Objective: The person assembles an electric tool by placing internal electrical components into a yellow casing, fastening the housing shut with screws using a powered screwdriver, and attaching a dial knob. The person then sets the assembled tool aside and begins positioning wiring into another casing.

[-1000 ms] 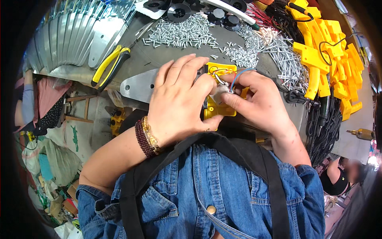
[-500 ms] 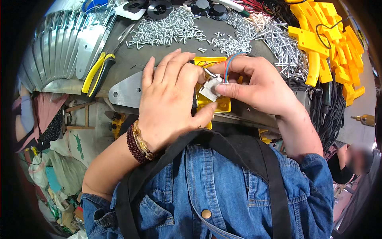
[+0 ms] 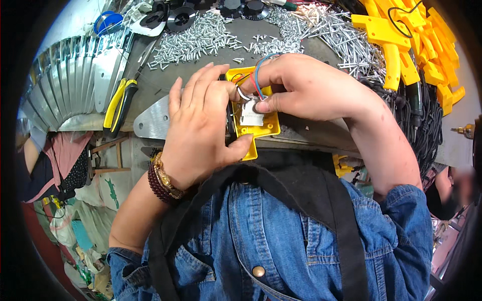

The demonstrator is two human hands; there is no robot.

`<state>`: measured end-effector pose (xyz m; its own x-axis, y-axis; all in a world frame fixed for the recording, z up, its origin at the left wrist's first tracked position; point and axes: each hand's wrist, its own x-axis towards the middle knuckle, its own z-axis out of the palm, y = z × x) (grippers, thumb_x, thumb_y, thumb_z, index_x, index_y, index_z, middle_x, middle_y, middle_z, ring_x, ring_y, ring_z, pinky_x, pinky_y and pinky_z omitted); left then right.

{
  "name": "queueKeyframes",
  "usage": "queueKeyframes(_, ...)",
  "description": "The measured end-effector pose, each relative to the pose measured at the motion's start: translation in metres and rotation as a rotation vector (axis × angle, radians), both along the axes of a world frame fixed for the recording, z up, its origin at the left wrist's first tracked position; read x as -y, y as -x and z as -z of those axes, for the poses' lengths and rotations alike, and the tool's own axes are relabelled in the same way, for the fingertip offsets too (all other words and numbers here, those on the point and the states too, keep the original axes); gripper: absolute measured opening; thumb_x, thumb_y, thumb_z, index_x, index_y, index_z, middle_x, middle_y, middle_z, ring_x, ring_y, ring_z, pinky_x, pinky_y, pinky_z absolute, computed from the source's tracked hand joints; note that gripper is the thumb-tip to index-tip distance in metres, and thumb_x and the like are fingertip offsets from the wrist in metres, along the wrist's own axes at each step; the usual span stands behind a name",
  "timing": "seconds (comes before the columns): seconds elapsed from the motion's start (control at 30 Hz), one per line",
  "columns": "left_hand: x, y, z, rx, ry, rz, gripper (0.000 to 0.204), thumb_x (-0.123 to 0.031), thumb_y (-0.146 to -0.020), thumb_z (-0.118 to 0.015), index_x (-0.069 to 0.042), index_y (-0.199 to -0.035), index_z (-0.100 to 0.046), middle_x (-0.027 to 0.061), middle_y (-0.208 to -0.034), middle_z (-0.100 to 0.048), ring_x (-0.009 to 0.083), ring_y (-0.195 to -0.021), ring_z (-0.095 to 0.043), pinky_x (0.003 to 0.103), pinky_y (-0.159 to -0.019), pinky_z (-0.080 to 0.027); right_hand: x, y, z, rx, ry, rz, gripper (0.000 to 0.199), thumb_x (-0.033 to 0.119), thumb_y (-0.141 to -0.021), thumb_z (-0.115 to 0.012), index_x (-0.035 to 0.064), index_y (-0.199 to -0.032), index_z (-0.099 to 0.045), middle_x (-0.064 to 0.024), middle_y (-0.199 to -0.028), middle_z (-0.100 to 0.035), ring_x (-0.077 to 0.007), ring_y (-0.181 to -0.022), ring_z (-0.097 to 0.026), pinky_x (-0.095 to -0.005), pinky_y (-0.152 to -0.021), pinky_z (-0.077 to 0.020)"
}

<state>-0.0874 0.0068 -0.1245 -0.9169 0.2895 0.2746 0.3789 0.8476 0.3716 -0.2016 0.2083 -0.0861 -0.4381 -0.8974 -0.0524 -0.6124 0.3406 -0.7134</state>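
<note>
Across a silver metal blade plate point(image 3: 152, 123) and the black edge of a yellow plastic housing point(image 3: 270, 126) lies my left hand point(image 3: 197, 120). Its thumb and fingers grip the housing at its left side. My right hand point(image 3: 306, 88) pinches a small white switch-like block point(image 3: 251, 115) by its upper right corner, over the housing's open inside. Red, blue and white wires point(image 3: 257, 75) run from the block's top, partly hidden by my right fingers. The block sits upright; whether it touches the housing floor I cannot tell.
Loose screws point(image 3: 196, 40) and long pins point(image 3: 346, 45) are heaped at the back. Yellow-and-black pliers point(image 3: 119, 105) lie left, beside a fan of metal blades point(image 3: 65, 80). Yellow housings point(image 3: 396, 45) pile up at the right, above black cables point(image 3: 424, 130). Another person point(image 3: 447, 193) is at far right.
My right hand has moved left and turned the white block from tilted to nearly upright, lower in the housing. My left hand keeps its grip; the whole view has shifted slightly.
</note>
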Motion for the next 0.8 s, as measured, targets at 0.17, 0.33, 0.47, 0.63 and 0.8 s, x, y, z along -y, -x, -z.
queueKeyframes(0.17,0.004,-0.002,0.002,0.029,-0.127,-0.003,0.073,-0.027,-0.068,-0.081,-0.008,-0.127,-0.042,0.0166,-0.143,-0.045,0.0349,-0.137,-0.04,0.059,-0.115,-0.02,0.005,0.008,-0.013,0.108,-0.138,-0.048,0.026,0.019,-0.088,-0.07,0.0022,-0.108,-0.072,-0.0166,-0.097,-0.071,-0.0319,-0.098,-0.067,-0.039,-0.089,-0.051)
queueKeyframes(0.33,0.003,-0.005,0.001,0.031,-0.136,-0.051,0.076,-0.03,-0.069,-0.079,-0.007,-0.131,-0.041,0.0168,-0.142,-0.045,0.0336,-0.137,-0.04,0.056,-0.115,-0.021,0.003,0.006,-0.018,0.022,-0.134,-0.075,0.028,0.017,-0.088,-0.069,0.0015,-0.111,-0.07,-0.0183,-0.103,-0.07,-0.0331,-0.101,-0.067,-0.0405,-0.088,-0.0516)
queueKeyframes(0.47,0.001,-0.006,0.004,-0.007,-0.137,-0.059,0.078,-0.03,-0.069,-0.08,-0.009,-0.133,-0.042,0.0164,-0.142,-0.045,0.0328,-0.137,-0.04,0.056,-0.115,-0.021,0.009,0.005,-0.022,-0.028,-0.124,-0.099,0.026,0.015,-0.087,-0.068,0.0009,-0.109,-0.07,-0.0187,-0.099,-0.068,-0.0364,-0.099,-0.065,-0.0417,-0.087,-0.0514)
queueKeyframes(0.63,0.001,-0.006,0.007,0.001,-0.15,-0.082,0.085,-0.031,-0.065,-0.084,-0.009,-0.135,-0.041,0.0156,-0.146,-0.043,0.0341,-0.14,-0.038,0.055,-0.117,-0.02,0.012,0.003,-0.019,0.027,-0.227,-0.092,0.024,0.02,-0.088,-0.067,-0.0002,-0.101,-0.07,-0.0201,-0.096,-0.069,-0.0385,-0.094,-0.065,-0.0441,-0.083,-0.0509)
queueKeyframes(0.8,0.001,-0.008,0.005,0.03,-0.118,-0.112,0.087,-0.029,-0.064,-0.085,-0.01,-0.137,-0.04,0.015,-0.146,-0.043,0.0329,-0.14,-0.037,0.054,-0.118,-0.02,0.002,-0.038,-0.015,-0.377,-0.084,0.326,0.026,0.024,-0.081,-0.077,0.0035,-0.096,-0.071,-0.014,-0.093,-0.071,-0.0312,-0.079,-0.07,-0.0394,-0.07,-0.0559)
